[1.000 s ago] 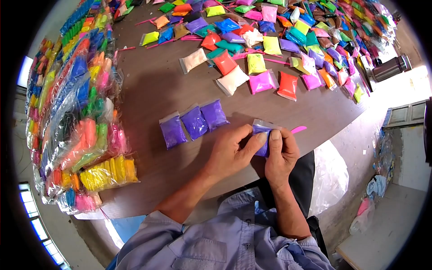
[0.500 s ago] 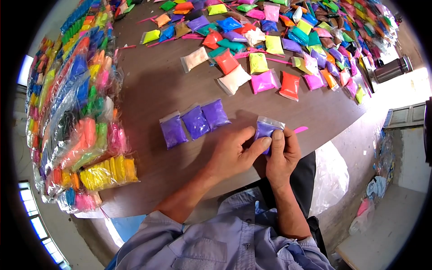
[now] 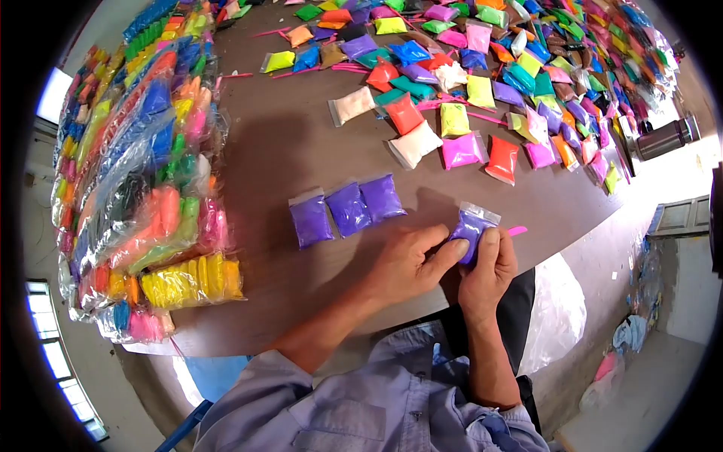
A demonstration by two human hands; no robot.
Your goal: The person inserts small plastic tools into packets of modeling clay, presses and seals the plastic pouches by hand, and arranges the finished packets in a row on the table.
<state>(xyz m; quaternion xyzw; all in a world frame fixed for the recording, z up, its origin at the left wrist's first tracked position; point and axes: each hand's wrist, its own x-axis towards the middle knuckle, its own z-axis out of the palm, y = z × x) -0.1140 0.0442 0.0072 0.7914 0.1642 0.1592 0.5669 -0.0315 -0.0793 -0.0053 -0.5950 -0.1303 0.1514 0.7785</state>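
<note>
Between my two hands is a small clear zip bag of purple clay point(image 3: 473, 227), its zip edge pointing away from me. My left hand point(image 3: 413, 260) grips its left side with thumb and bent fingers. On its right side, my right hand point(image 3: 488, 273) pinches it, thumb on top. Left of my hands, three more purple bags lie in a row on the table: the left purple bag point(image 3: 311, 221), the middle purple bag point(image 3: 349, 209) and the right purple bag point(image 3: 382, 197). A pink plastic stick point(image 3: 517, 230) shows just beyond my right fingers.
Many colourful filled bags, among them a red bag point(image 3: 501, 160) and a magenta bag point(image 3: 462, 151), cover the far side of the table point(image 3: 260, 248). Stacked clear packs point(image 3: 162, 218) line the left edge. A dark metal cylinder point(image 3: 666, 138) stands at the right edge.
The whole view has shifted, so the table's contents appear farther right. Both hands keep hold of the purple bag, which looks slightly more tilted; the row of three stays put.
</note>
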